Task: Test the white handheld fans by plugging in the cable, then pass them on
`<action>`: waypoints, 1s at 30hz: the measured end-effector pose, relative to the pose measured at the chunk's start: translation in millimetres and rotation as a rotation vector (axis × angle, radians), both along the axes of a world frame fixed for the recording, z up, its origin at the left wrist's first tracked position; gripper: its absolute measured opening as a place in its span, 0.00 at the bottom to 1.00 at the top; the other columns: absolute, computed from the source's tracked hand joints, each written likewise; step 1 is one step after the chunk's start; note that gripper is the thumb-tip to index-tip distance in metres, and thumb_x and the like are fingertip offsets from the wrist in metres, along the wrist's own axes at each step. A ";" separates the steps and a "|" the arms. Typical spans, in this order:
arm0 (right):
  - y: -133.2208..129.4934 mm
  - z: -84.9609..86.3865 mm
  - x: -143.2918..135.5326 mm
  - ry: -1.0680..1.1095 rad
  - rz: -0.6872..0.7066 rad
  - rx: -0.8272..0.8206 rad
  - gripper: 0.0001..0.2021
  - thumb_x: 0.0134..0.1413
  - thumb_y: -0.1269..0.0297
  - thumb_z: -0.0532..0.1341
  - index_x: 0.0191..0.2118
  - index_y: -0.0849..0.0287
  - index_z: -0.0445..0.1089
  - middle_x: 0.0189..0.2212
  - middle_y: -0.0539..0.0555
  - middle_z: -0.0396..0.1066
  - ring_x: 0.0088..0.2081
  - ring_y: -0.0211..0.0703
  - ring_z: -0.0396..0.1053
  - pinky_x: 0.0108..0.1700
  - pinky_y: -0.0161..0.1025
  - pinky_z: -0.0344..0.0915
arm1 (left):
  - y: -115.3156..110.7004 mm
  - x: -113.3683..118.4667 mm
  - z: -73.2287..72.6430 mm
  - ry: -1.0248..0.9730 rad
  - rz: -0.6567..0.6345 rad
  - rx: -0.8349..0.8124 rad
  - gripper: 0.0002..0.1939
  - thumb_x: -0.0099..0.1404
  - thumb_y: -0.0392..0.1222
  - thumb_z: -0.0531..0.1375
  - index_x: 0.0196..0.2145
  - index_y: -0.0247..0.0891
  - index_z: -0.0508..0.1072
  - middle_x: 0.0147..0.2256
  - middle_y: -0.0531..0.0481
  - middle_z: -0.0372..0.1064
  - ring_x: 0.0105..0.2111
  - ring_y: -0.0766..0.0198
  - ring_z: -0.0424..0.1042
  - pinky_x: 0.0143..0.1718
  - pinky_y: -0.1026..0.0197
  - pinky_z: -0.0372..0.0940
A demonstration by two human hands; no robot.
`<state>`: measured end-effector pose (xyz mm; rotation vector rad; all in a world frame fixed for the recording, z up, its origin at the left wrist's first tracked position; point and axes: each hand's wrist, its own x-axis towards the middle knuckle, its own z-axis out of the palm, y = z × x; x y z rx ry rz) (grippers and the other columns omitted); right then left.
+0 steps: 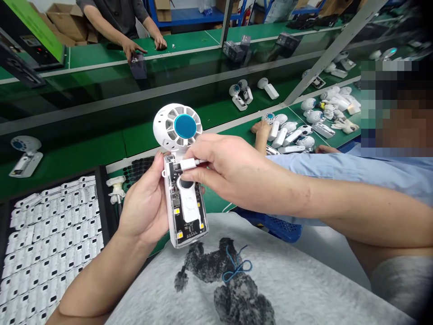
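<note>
A white handheld fan (190, 203) with a round head, a blue centre and a clear cover over a dark circuit board is held upright, slightly tilted, in front of me. My left hand (145, 203) is wrapped round its left side, with the thumb near the neck. Between the thumb and fingers of my right hand (225, 169) is a white cable plug (188, 164), which lies against the top of the fan's handle. Whether the plug is inserted in a socket cannot be made out. Fingertips of my left hand show at the handle's right edge.
At the left stands a black tray (104, 198) of white parts, beside a wrapped tool (117, 189). Fans lie on the green conveyor (111, 146). A co-worker in a blue sleeve (304, 174) sits right, by piled fans (287, 133). Another person's hands touch a box (138, 67) across the line.
</note>
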<state>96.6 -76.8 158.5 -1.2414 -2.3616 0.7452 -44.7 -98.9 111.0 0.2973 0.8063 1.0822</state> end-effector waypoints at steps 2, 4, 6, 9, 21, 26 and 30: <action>-0.3 -0.6 0.4 0.014 -0.005 0.004 0.07 0.54 0.69 0.60 0.26 0.60 0.67 0.27 0.49 0.63 0.31 0.36 0.62 0.32 0.34 0.56 | 0.2 0.4 0.9 -0.019 -0.025 -0.011 0.19 0.69 0.47 0.44 0.40 0.35 0.72 0.35 0.47 0.73 0.32 0.62 0.74 0.38 0.55 0.70; -0.5 -0.7 0.7 0.012 -0.010 0.001 0.07 0.54 0.69 0.60 0.26 0.60 0.66 0.27 0.49 0.63 0.31 0.36 0.61 0.32 0.34 0.55 | 0.6 1.2 1.7 -0.035 -0.034 -0.006 0.20 0.69 0.47 0.44 0.40 0.35 0.72 0.35 0.47 0.73 0.33 0.61 0.74 0.39 0.55 0.70; -0.5 -0.2 0.4 0.002 -0.015 -0.001 0.07 0.53 0.69 0.60 0.25 0.60 0.66 0.27 0.49 0.62 0.31 0.36 0.60 0.32 0.33 0.55 | 1.2 2.2 2.2 -0.037 -0.021 0.002 0.19 0.69 0.46 0.44 0.41 0.35 0.72 0.36 0.47 0.73 0.35 0.61 0.74 0.39 0.56 0.70; 0.1 0.7 -0.5 -0.011 -0.025 0.002 0.08 0.52 0.69 0.60 0.24 0.61 0.64 0.26 0.48 0.61 0.30 0.35 0.59 0.31 0.33 0.54 | 2.1 3.6 2.1 -0.040 -0.022 0.005 0.20 0.69 0.45 0.44 0.40 0.34 0.73 0.36 0.46 0.74 0.35 0.61 0.74 0.39 0.58 0.70; 2.6 -8.7 2.5 0.096 -0.040 0.007 0.05 0.53 0.69 0.59 0.27 0.60 0.66 0.27 0.48 0.62 0.29 0.35 0.60 0.30 0.33 0.54 | 8.2 2.2 0.9 -0.112 -0.092 0.011 0.20 0.69 0.45 0.44 0.40 0.33 0.73 0.34 0.46 0.75 0.32 0.64 0.75 0.36 0.60 0.71; 2.5 -10.4 2.9 0.129 -0.034 0.039 0.05 0.51 0.71 0.60 0.25 0.60 0.66 0.25 0.48 0.62 0.28 0.34 0.60 0.28 0.33 0.54 | 8.5 3.2 0.4 -0.121 -0.103 0.010 0.22 0.70 0.45 0.42 0.37 0.33 0.74 0.33 0.46 0.75 0.35 0.60 0.75 0.41 0.56 0.70; 2.8 -6.8 3.3 0.138 -0.029 0.058 0.07 0.50 0.72 0.61 0.24 0.60 0.65 0.22 0.47 0.61 0.26 0.33 0.59 0.27 0.33 0.54 | 7.1 3.7 1.2 -0.085 -0.077 -0.028 0.21 0.70 0.44 0.43 0.38 0.32 0.73 0.33 0.46 0.75 0.36 0.61 0.75 0.41 0.57 0.69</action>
